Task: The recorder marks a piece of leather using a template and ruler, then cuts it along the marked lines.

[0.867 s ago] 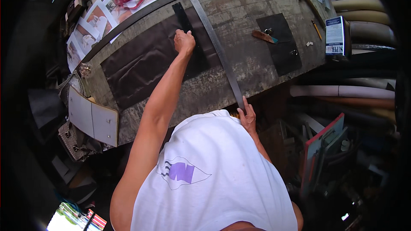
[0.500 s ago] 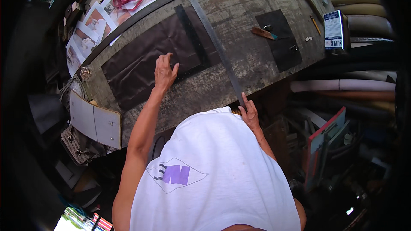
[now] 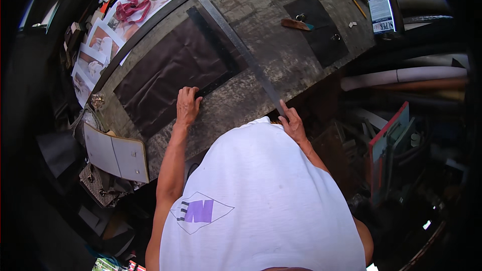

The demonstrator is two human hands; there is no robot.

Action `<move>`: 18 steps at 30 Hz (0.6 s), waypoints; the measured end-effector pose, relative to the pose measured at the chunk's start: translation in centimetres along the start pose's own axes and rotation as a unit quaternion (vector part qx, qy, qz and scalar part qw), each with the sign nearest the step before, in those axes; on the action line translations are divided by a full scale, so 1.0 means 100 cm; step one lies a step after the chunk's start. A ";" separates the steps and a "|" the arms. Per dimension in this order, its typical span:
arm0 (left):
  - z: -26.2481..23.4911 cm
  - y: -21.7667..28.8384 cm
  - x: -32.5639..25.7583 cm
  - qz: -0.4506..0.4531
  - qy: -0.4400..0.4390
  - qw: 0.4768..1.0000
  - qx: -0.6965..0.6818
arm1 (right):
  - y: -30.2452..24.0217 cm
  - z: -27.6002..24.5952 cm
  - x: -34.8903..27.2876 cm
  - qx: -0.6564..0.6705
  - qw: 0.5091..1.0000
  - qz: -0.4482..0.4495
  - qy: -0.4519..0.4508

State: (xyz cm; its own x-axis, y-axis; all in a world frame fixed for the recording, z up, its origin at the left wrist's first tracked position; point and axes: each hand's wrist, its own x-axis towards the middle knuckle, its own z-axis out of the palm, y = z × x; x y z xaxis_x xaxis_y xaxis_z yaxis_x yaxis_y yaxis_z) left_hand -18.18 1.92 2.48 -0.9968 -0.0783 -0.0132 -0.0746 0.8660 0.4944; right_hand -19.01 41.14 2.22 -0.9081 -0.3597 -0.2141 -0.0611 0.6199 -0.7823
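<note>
White shirt (image 3: 261,206) hides the steel ruler's (image 3: 241,50) near end.

Your worn grey workbench (image 3: 281,65) carries a large dark brown leather sheet (image 3: 170,70), a long steel ruler (image 3: 241,50) crossing its right edge, and a smaller dark piece (image 3: 316,30) farther right.

A blue-and-white box (image 3: 381,10) stands far beyond my right hand (image 3: 292,123); white printed picture sheets (image 3: 95,50) lie well left of my left hand (image 3: 187,105).
</note>
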 end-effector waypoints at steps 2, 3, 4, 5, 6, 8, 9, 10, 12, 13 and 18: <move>-0.005 0.001 0.006 0.011 -0.018 1.000 -0.001 | 0.000 -0.001 0.000 0.000 1.000 -0.008 0.002; -0.007 0.002 0.009 0.021 -0.035 0.999 -0.002 | 0.001 -0.001 0.000 0.000 1.000 -0.008 -0.001; -0.007 0.003 0.011 0.022 -0.037 0.999 -0.001 | 0.001 -0.001 -0.001 -0.001 1.000 -0.008 -0.004; -0.006 0.003 0.012 0.031 -0.048 0.998 0.002 | 0.002 -0.001 -0.001 0.001 1.000 -0.008 -0.004; -0.006 0.003 0.014 0.040 -0.059 0.997 0.005 | 0.002 -0.001 -0.001 0.002 1.000 -0.012 -0.003; -0.005 0.003 0.015 0.044 -0.065 0.997 0.003 | 0.003 0.000 -0.001 0.005 1.000 -0.014 0.000; -0.005 0.002 0.015 0.049 -0.069 0.996 -0.001 | 0.002 0.000 -0.001 0.010 1.000 -0.012 0.003; -0.004 0.001 0.015 0.050 -0.072 0.996 0.000 | 0.001 0.001 -0.001 0.015 1.000 -0.010 0.006; -0.004 -0.001 0.018 0.081 -0.089 0.993 -0.013 | 0.000 0.000 -0.001 0.014 1.000 -0.002 0.006; -0.004 -0.001 0.019 0.083 -0.092 0.992 -0.012 | 0.000 0.000 -0.001 0.010 1.000 0.004 0.005; -0.005 0.006 0.024 0.116 -0.112 0.987 -0.014 | 0.002 0.003 -0.004 0.026 0.999 0.019 0.010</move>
State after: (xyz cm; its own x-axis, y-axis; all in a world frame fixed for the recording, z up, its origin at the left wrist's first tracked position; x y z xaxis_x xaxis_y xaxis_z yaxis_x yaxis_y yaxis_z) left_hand -20.62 2.01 3.24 -0.9683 0.2337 -0.0876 0.1533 0.8338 0.5303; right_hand -18.51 41.17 1.95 -0.9175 -0.3228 -0.2325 -0.0061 0.5957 -0.8032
